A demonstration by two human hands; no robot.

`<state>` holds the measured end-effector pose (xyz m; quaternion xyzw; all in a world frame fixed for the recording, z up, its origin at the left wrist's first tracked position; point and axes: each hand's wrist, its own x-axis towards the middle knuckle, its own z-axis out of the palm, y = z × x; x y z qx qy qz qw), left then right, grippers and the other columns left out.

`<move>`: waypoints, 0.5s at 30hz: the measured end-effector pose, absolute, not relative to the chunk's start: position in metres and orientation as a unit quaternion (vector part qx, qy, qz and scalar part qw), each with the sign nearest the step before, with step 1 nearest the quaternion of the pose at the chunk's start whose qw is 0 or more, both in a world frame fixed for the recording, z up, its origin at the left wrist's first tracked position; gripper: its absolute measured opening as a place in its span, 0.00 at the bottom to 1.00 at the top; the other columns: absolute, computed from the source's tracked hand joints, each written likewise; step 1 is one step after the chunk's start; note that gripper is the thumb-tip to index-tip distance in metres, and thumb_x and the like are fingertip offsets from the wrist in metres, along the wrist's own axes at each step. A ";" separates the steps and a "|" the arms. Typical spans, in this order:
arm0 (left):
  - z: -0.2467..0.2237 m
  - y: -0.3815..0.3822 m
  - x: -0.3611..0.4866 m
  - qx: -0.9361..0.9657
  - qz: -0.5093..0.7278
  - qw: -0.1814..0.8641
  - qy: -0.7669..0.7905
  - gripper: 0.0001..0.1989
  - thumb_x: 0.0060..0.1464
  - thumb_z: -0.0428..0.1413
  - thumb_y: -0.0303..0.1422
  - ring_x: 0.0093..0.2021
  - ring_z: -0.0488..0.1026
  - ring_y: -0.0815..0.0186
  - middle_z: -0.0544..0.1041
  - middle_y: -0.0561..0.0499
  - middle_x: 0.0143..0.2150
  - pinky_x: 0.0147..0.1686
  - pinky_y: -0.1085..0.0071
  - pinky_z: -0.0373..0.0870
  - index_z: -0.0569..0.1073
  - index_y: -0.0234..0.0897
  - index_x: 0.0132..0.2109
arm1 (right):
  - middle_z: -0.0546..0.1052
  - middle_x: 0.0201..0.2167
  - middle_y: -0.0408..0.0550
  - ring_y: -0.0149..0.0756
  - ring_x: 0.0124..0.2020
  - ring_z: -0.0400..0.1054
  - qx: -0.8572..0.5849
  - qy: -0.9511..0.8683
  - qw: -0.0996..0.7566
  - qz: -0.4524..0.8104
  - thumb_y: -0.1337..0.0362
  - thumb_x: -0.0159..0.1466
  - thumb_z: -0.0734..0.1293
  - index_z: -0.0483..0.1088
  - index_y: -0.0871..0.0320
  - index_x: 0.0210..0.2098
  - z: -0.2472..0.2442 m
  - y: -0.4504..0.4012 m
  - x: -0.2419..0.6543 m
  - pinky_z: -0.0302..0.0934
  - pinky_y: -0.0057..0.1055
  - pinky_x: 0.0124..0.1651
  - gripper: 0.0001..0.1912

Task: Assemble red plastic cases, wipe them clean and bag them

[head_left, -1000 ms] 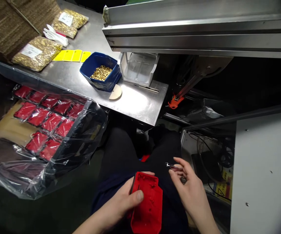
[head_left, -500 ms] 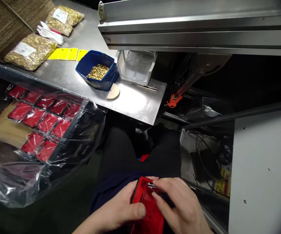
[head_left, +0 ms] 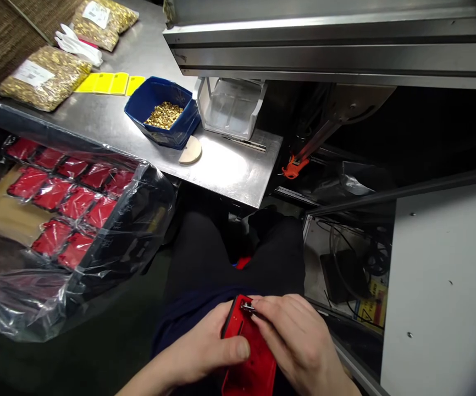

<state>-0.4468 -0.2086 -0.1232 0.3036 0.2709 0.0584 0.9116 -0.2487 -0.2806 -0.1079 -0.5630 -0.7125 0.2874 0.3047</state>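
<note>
Over my lap, my left hand (head_left: pixel 217 344) grips a red plastic housing with a black edge (head_left: pixel 252 357), its thumb lying across the near left side. The thumb and index finger of my right hand (head_left: pixel 298 335) pinch a small shiny metal part (head_left: pixel 247 307) at the housing's far end. That part reaches toward a dark spot near the upper corner; whether it sits in a hole I cannot tell. The remaining fingers of my right hand curl over the housing's right side and hide part of it.
A blue bin (head_left: pixel 159 113) of small brass pieces stands on the metal table (head_left: pixel 230 176), beside a clear-fronted bin (head_left: pixel 233 107) and a pale half-disc (head_left: pixel 191 150). Bagged brass parts (head_left: pixel 50 77) lie farther left. A plastic-lined crate (head_left: pixel 133 220) holds several red pieces (head_left: pixel 77 202).
My right fingers have closed in on the metal part and shifted slightly left, toward the housing's far corner. My left hand keeps its hold. The whole view has shifted a little.
</note>
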 end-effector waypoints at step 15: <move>-0.131 -0.217 -0.459 0.244 0.052 0.910 0.332 0.43 0.50 0.67 0.57 0.54 0.75 0.51 0.78 0.42 0.57 0.53 0.61 0.70 0.68 0.41 0.67 | 0.81 0.39 0.47 0.36 0.36 0.79 -0.702 -0.480 0.373 0.371 0.62 0.73 0.65 0.71 0.54 0.50 -0.142 -0.282 -0.235 0.72 0.30 0.40 0.08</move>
